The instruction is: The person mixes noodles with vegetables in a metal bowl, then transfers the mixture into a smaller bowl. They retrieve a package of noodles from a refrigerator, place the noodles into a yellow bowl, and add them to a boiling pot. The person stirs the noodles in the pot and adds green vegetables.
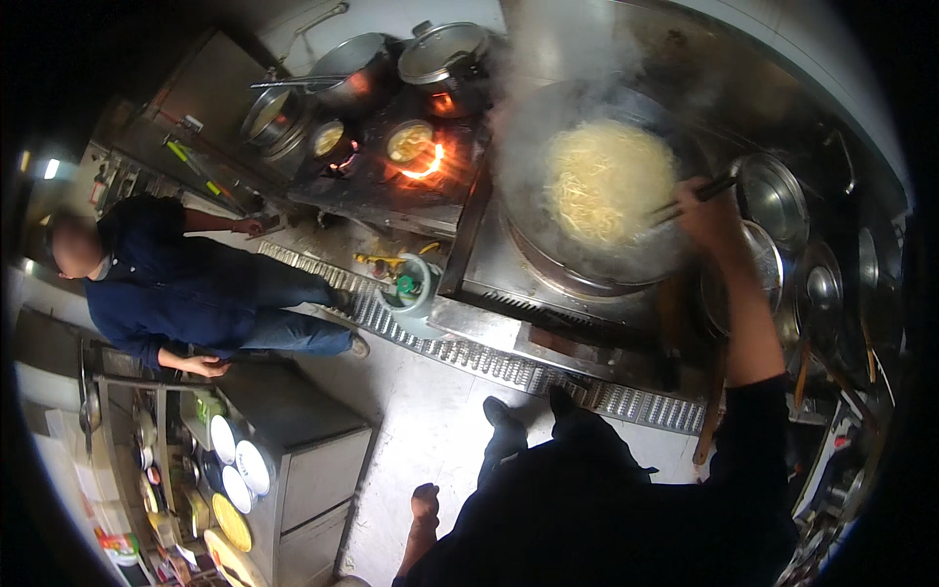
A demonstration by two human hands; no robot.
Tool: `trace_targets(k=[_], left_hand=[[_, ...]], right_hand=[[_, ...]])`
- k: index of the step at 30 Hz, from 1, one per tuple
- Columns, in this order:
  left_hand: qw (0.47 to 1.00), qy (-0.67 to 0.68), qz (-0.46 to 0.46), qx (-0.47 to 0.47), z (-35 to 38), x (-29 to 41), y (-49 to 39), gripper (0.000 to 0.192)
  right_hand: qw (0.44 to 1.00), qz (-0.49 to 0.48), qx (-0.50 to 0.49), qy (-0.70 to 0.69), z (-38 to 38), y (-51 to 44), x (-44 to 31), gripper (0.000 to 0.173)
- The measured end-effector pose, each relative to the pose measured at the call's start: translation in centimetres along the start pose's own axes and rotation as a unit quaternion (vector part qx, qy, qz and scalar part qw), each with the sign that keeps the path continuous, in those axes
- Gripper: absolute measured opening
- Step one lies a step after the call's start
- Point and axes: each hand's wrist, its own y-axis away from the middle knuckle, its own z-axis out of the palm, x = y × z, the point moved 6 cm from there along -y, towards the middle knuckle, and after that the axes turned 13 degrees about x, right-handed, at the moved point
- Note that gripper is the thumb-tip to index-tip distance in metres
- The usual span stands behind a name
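Note:
My right hand (700, 216) grips a long dark utensil (715, 188), chopsticks or tongs; steam blurs which. Its tips reach the right side of a mass of pale noodles (609, 180). The noodles lie in steaming, cloudy liquid inside a large wok (543, 246). Under the wok is a stainless steel range (491, 257). Low beside my body, over the floor, my left hand (425, 502) hangs with its fingers curled and nothing visible in it.
Flames (433, 165) burn beside a small pot (411, 141) on the left stove. Behind it stand large metal pots (444, 55). Steel bowls (774, 202) and ladles (821, 286) lie right of the wok. A person (183, 275) stands left, near a cabinet (323, 477). A gas cylinder (411, 293) sits below.

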Motion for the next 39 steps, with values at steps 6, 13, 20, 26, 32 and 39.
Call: trace_targets(k=[6,13,20,26,32,39], left_hand=[[0.999,-0.037,0.014,0.018,0.4,-1.6,0.7,0.042],[0.916,-0.335,0.19,-0.113,3.8,-4.7,0.0,0.037],[0.936,0.145,-0.219,0.234,-9.7,-7.2,2.2,0.073],[0.623,0.277,-0.458,0.571,-13.8,-13.9,27.8,0.094],[0.336,0.235,-0.631,0.658,2.3,-19.3,47.5,0.108],[0.361,0.438,-0.469,0.676,4.4,-26.5,46.9,0.042]], right_hand=[[0.873,0.434,0.004,-0.221,-4.0,-3.0,1.6,0.015],[0.919,0.34,-0.047,-0.193,6.8,3.5,7.4,0.018],[0.994,0.025,-0.021,-0.101,10.8,6.0,10.7,0.023],[0.993,-0.064,-0.046,-0.087,21.0,1.9,12.0,0.026],[0.984,-0.08,-0.134,-0.087,25.4,-3.3,7.8,0.031],[0.983,0.03,-0.046,-0.176,23.2,0.4,13.2,0.047]])
